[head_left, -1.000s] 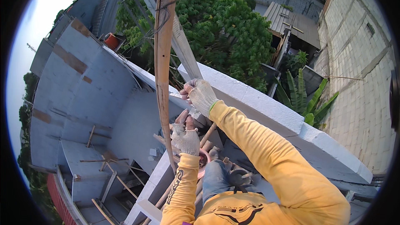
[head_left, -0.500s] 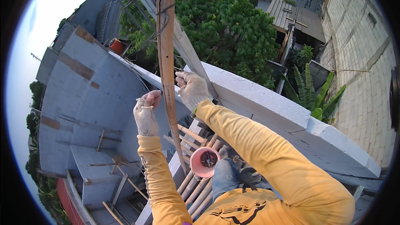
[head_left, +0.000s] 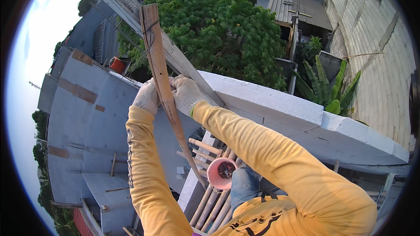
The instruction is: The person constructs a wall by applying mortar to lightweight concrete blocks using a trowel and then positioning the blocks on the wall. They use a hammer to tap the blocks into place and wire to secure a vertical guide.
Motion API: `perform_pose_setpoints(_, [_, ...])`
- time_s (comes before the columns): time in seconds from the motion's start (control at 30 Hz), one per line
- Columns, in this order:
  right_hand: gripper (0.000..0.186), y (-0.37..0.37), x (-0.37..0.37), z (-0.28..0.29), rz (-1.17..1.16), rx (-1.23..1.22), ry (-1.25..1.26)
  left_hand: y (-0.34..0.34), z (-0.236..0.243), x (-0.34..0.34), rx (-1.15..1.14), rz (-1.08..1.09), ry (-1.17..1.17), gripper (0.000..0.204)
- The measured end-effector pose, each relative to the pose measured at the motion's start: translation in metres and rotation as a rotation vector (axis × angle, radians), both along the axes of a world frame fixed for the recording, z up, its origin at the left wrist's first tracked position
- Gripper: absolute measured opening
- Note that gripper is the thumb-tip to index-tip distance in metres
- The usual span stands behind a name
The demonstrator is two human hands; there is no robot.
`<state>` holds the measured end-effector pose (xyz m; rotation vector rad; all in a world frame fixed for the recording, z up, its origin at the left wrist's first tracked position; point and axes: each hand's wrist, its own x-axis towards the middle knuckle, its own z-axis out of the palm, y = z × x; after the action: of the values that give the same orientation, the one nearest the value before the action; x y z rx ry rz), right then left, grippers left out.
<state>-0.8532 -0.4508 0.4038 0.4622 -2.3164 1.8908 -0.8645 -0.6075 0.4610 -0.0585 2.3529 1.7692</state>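
A brown wooden slat (head_left: pixel 158 61) rises steeply in front of me, with thin dark wire (head_left: pixel 151 35) looped around its upper part. Behind it leans a weathered grey timber beam (head_left: pixel 183 61). My left hand (head_left: pixel 146 97), in a white knitted glove, is close against the slat's left side; its fingers pass behind the wood out of sight. My right hand (head_left: pixel 188 92), gloved the same way, is at the slat's right edge with its fingers curled inward. Whatever lies between its fingertips is hidden.
A white block wall (head_left: pixel 271 102) runs to the right. Below me, a pink bucket (head_left: pixel 211 175) with small dark items stands on bamboo poles (head_left: pixel 208 205) beside my leg. Grey walls (head_left: pixel 83 122) drop away at left; leafy trees (head_left: pixel 218 30) grow beyond the wall.
My left hand has moved up to the slat, and its fingers have gone behind it. My right hand has come closer to the slat's edge. The whole view has shifted slightly.
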Motion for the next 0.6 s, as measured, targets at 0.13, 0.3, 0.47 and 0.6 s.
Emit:
perform_pose_setpoints(0.13, [0.035,0.003,0.002,-0.004,-0.004,0.211,0.148,0.002,0.011,0.003,-0.036,-0.025,-0.051,0.022])
perform_pose_setpoints(0.3, [0.038,0.013,0.009,0.01,0.111,0.296,0.13,-0.032,-0.014,-0.017,-0.268,-0.139,0.278,0.016])
perform_pose_setpoints(0.47, [0.04,0.038,0.031,-0.007,0.145,0.269,0.237,0.008,0.007,-0.014,-0.071,0.168,0.188,0.013])
perform_pose_setpoints(0.6, [0.039,0.081,0.079,-0.06,0.2,0.122,0.206,0.001,0.011,-0.032,-0.048,0.346,0.369,0.018])
